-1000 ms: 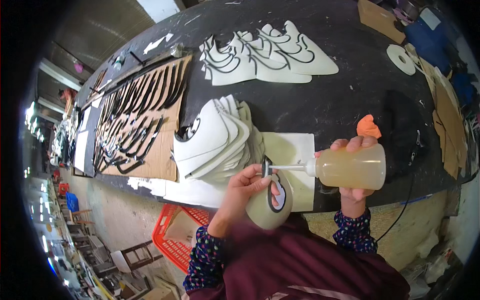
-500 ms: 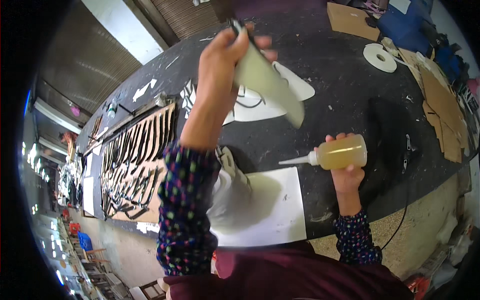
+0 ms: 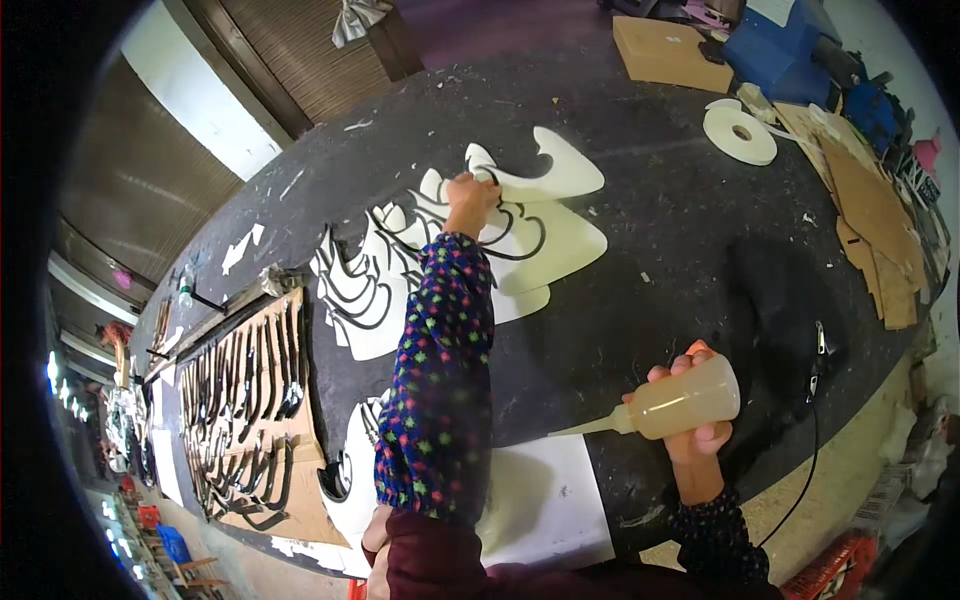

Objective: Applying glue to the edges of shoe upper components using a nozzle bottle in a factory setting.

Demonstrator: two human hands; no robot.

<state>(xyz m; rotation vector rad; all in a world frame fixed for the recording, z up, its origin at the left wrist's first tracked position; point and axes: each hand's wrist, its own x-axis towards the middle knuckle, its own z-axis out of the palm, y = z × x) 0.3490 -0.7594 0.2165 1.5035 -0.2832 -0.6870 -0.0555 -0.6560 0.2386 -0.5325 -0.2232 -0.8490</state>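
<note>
Head view: left hand (image 3: 470,195) presses cream cutouts (image 3: 540,235); right hand's (image 3: 695,425) grip holds glue bottle (image 3: 680,400).

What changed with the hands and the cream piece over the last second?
The left hand lifted the cream cut piece from near the body and carried it away, setting it on the far row of pieces. The right hand kept its grip on the glue bottle.

Not much packaging here tbh. Only a flat brown cardboard box (image 3: 668,50) at the far edge of the dark surface (image 3: 680,290), just beside a blue machine (image 3: 790,55). No labels, signs or screens that I can make out.
</note>
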